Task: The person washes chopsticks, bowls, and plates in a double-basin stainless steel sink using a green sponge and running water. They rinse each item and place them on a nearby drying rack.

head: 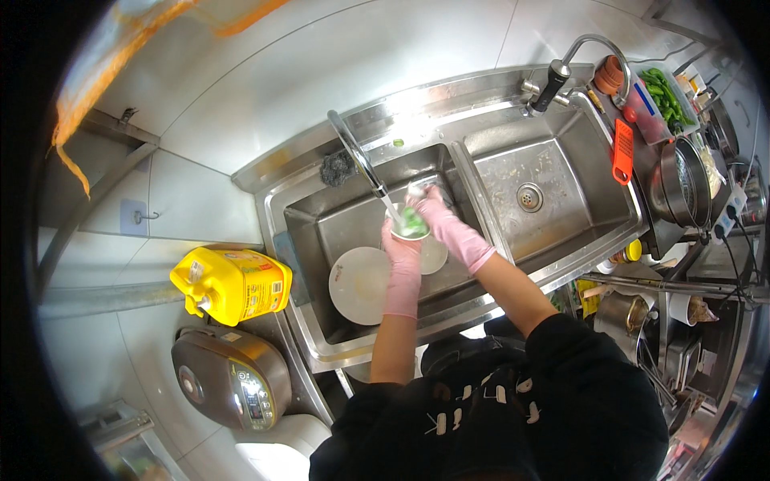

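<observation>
In the left basin of a stainless steel double sink [469, 204], my left hand [400, 248], in a pink rubber glove, grips a small white bowl [426, 236]. Water from the curved metal faucet [356, 147] runs into the bowl. Something green shows inside it, too blurred to name. My right hand [434, 210], also gloved in pink, is at the bowl's far right edge, with a whitish blurred thing [415, 189] at its fingers. Below my hands lie a white plate [356, 288] and, partly hidden by my left hand, another pale dish [434, 260].
A dark scouring pad [338, 168] sits on the back ledge. Left of the sink stand a yellow jug [234, 285] and a rice cooker [231, 379]. On the right are a second faucet [550, 87], an orange grater [623, 150], metal bowls [680, 180] and a container of green peppers [659, 96].
</observation>
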Demonstrator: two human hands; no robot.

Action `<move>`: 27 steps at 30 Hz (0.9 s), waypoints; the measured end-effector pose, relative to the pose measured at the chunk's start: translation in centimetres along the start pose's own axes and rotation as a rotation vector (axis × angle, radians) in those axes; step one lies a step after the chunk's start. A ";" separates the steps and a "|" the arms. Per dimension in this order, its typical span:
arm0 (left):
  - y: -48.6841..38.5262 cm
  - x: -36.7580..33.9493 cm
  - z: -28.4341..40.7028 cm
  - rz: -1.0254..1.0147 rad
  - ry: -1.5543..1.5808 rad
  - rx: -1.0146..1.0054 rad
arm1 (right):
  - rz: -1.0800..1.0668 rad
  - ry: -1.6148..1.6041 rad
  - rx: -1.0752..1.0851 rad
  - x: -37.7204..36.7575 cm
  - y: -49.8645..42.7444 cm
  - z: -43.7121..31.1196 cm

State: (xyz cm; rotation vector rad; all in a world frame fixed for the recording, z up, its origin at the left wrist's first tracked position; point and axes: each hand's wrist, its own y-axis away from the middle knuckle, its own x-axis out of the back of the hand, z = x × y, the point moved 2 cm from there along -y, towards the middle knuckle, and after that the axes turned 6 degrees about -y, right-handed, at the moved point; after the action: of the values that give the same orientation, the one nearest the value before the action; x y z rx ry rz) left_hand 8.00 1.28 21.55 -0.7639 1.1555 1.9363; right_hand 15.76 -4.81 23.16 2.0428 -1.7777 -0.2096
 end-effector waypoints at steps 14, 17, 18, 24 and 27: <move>-0.9 -0.5 4.7 -0.168 -0.294 0.456 | -0.736 0.630 0.952 1.2 4.8 -2.3; -0.5 -0.8 4.2 -0.059 -0.226 0.429 | -0.479 1.029 1.215 0.8 4.8 -2.4; -0.7 -0.9 3.8 -0.070 -0.202 0.351 | -0.426 1.157 1.113 0.3 4.6 -2.2; -0.1 0.3 0.3 0.147 -0.280 -0.021 | -0.190 0.925 0.237 -1.1 3.7 -1.3; 0.4 0.7 -0.9 0.278 -0.505 -0.235 | -0.216 0.780 0.179 -1.2 3.4 -0.9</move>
State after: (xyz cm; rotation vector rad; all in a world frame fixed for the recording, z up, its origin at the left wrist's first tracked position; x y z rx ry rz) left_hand 7.42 0.52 20.81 -0.2031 0.7598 2.3454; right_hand 12.81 -3.77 25.21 2.0253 -1.1198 0.6255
